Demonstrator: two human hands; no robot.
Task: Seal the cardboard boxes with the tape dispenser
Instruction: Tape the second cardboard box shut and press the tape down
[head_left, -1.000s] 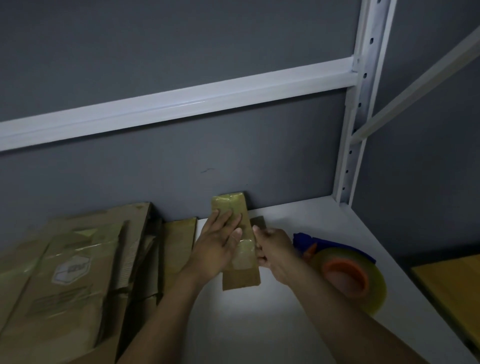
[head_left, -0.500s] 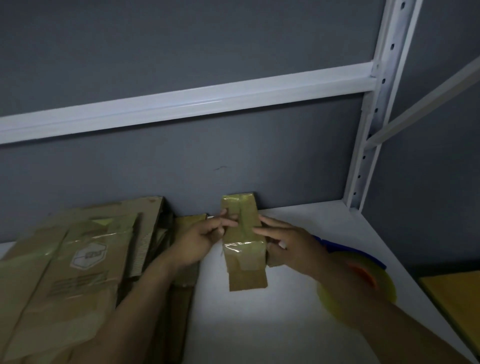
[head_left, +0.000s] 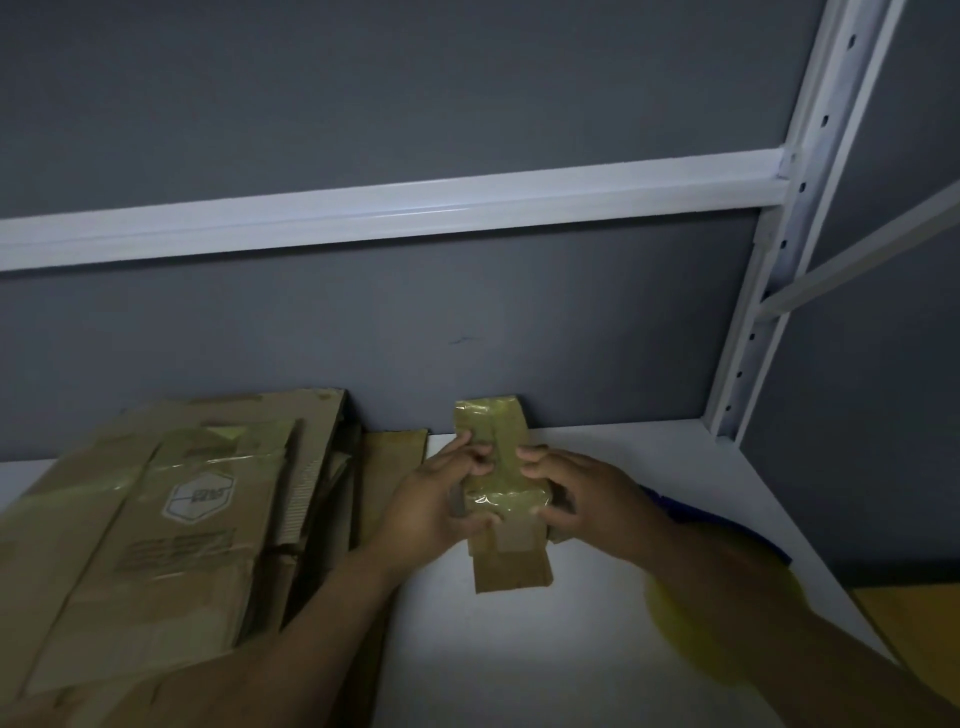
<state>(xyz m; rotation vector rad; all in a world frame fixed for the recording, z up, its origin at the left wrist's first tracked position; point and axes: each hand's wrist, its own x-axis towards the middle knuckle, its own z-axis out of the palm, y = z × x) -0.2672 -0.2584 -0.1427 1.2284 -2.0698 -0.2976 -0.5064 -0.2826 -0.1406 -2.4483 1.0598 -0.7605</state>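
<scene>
Grey wall fills most of what I see, crossed by a white beam (head_left: 395, 213) that meets a perforated white upright (head_left: 769, 291) on the right, and below it lies the white shelf (head_left: 519, 660) I am working over in dim light. Between my hands is the small cardboard box (head_left: 511, 569), long and narrow, its far end close to the wall. Its far half is wrapped in glossy yellowish tape and its near end is bare brown cardboard. I cannot tell whether it rests on the shelf or is raised a little above it. My left hand (head_left: 436, 499) grips the box from its left side, fingers curled over the taped top and thumb low on the near edge. My right hand (head_left: 587, 499) grips it from the right, fingertips pressing on the taped top and thumb against the lower right corner of the tape. The tape dispenser (head_left: 696, 514) lies on the shelf to the right, just beyond my right wrist. Only a strip of its blue body shows, along with parts of its yellowish tape roll (head_left: 670, 618) on either side of my forearm. To the left, a stack of flattened cardboard boxes (head_left: 156, 519) lies on the shelf, the top one printed with a hexagonal mark, its right edge near my left forearm. A yellowish-brown surface (head_left: 914, 613) shows at the lower right, beyond the shelf edge.
</scene>
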